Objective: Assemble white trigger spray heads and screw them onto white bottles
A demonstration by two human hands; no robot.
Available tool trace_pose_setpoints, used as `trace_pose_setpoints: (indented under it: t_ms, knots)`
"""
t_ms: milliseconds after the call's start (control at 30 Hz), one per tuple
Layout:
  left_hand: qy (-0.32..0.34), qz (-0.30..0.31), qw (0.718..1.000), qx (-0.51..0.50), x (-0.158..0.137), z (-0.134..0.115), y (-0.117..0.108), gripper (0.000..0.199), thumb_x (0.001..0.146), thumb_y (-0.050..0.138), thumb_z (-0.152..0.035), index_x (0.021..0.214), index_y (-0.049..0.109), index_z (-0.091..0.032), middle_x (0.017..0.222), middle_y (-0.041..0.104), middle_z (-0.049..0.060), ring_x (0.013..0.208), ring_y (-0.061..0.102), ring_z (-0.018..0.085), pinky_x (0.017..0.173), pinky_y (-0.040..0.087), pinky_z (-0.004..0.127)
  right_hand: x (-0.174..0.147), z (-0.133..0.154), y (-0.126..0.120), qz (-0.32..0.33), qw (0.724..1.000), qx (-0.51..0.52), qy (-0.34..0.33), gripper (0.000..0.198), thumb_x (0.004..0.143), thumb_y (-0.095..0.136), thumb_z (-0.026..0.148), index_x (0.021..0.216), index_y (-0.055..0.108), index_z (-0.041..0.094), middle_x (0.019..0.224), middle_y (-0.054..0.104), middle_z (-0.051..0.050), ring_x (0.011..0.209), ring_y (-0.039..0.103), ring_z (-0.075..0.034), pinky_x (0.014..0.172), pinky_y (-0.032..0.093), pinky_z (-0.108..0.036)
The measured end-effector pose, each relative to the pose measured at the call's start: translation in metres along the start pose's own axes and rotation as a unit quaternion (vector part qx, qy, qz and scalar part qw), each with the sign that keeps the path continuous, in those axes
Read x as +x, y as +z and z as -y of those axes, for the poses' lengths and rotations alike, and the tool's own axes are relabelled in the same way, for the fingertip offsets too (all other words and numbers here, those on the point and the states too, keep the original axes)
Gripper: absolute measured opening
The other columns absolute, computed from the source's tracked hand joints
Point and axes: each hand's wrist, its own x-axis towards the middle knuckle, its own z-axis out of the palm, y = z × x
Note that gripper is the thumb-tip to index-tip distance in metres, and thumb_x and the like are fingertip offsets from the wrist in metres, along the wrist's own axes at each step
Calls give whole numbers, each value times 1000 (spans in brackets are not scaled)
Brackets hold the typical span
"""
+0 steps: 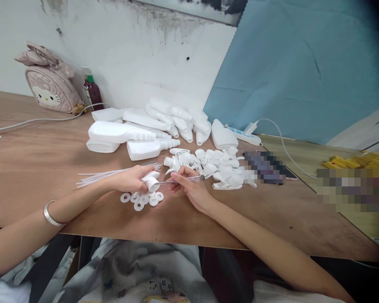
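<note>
My left hand (pixel 131 179) is closed on a white trigger spray head (pixel 152 184), its ribbed collar turned to the right. Between the fingers of my right hand (pixel 191 187) is a slim screwdriver-like tool (pixel 197 178) with a clear handle. Its thin metal shaft points left, and the tip is at the collar's opening; whether it reaches inside I cannot tell. Several flat white ring washers (pixel 139 205) lie under and beside my left hand. Thin white dip tubes (pixel 96 176) lie behind my left forearm. A pile of white spray heads (pixel 219 162) sits just beyond my right hand.
Several white bottles (pixel 120 132) lie heaped at the back. A pink bag (pixel 50 88) and a dark red bottle (pixel 93 92) stand by the wall. A power strip (pixel 246 136), a cable and a blurred phone (pixel 263 166) are on the right. The table's front edge runs close to me.
</note>
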Motion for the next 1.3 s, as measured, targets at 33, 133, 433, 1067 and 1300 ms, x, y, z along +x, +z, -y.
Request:
trace_pose_setpoints:
  t_ms: [33, 133, 433, 1067, 1300]
  knots:
    - [0, -5, 1000, 10, 0, 1, 0, 29, 59, 53, -18, 87, 46, -17, 79, 52, -1, 74, 52, 18, 60, 38, 21, 0, 0, 0, -1, 1000, -4, 1, 26, 70, 68, 37, 62, 52, 17, 67, 66, 0, 55, 61, -11, 52, 49, -22]
    - [0, -24, 999, 49, 1, 3, 1, 25, 60, 52, -19, 85, 46, -17, 78, 55, 0, 72, 54, 18, 61, 39, 22, 0, -1, 1, -2, 1000, -18, 3, 27, 69, 68, 38, 62, 53, 17, 66, 66, 0, 54, 60, -11, 51, 49, -22]
    - [-7, -43, 993, 110, 0, 0, 1, 23, 61, 50, -16, 83, 43, -18, 75, 57, 0, 67, 57, 18, 55, 38, 22, 3, -8, 0, 4, 1000, -26, 3, 26, 69, 68, 34, 60, 52, 17, 65, 65, 0, 53, 61, -12, 49, 51, -22]
    - [-21, -24, 994, 108, -1, -1, -2, 31, 60, 48, -18, 92, 46, -18, 80, 58, 2, 71, 57, 21, 57, 38, 23, 3, -8, -2, -20, 998, -60, 4, 27, 68, 68, 38, 57, 53, 19, 60, 62, 1, 48, 54, -11, 48, 47, -24]
    - [-29, -15, 993, 113, -1, 0, -3, 32, 61, 49, -18, 92, 47, -17, 80, 59, 2, 71, 57, 20, 58, 38, 23, 3, -8, -3, -51, 996, -67, -14, 28, 70, 66, 38, 56, 51, 19, 58, 60, 2, 47, 51, -10, 47, 44, -23]
